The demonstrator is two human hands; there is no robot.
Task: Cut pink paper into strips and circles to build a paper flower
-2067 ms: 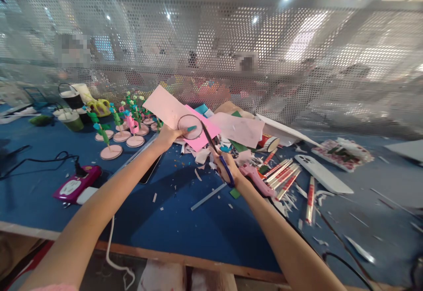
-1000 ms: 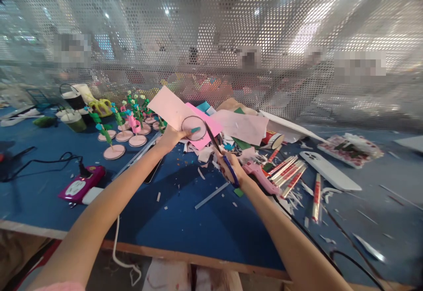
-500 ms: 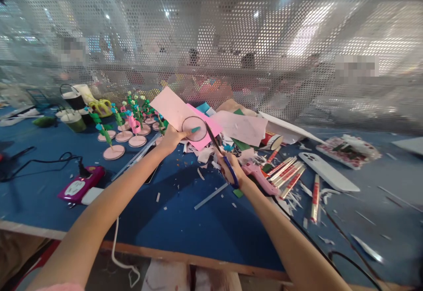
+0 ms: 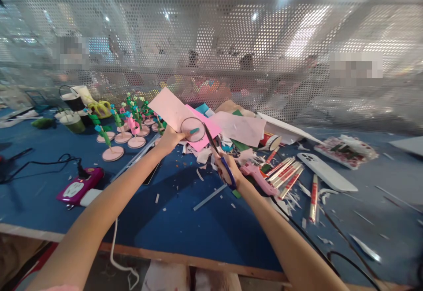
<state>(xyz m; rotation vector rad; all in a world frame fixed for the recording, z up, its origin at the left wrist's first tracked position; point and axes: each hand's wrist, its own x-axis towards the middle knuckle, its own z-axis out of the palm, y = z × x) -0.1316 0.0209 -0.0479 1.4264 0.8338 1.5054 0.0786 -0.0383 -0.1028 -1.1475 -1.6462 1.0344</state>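
My left hand [image 4: 173, 140] is closed on a light pink sheet of paper [image 4: 167, 105], its thumb pressed flat on a round pink disc with a dark outline [image 4: 197, 135]. Whether the disc is a separate piece or drawn on the sheet, I cannot tell. In my right hand [image 4: 230, 167] are scissors [image 4: 227, 169] with dark blue handles. Their blades reach up to the right edge of the round outline. Behind the disc lies a brighter pink sheet [image 4: 206, 126], with paper scraps [image 4: 204, 155] below it.
Paper flowers on round pink bases [image 4: 113, 153] stand at left, near a purple power adapter [image 4: 81, 185]. A pink glue gun [image 4: 259, 178], red-and-white wrapped sticks [image 4: 287, 172] and a white phone [image 4: 327, 172] lie at right. A perforated metal screen [image 4: 139, 31] closes off the back.
Almost nothing differs. The whole view has shifted slightly, while both hands, the paper and the scissors keep nearly the same positions relative to each other.
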